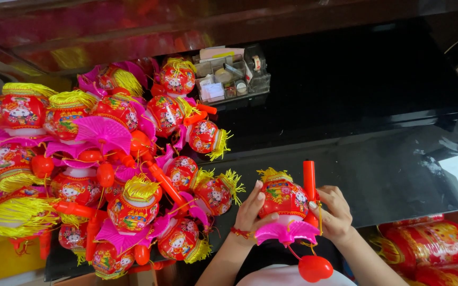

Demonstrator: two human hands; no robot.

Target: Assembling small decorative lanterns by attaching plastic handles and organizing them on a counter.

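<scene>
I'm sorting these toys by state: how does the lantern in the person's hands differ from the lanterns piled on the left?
The held lantern stands apart, upright between the left hand and right hand; the piled lanterns lie tangled, tilted every way. The held one's red handle stick points straight up; the pile's sticks lie slanted. Both have red printed bodies, yellow tassels and pink fan-shaped bases.

Bright, sharp, glare on dark countertop [377,175]

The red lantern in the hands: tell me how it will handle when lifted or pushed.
The red lantern looks like a thin hollow shell, so probably light and crushable. Its round body would likely roll if set down. The red ball on a cord below would probably swing. Left hand and right hand steady it.
</scene>
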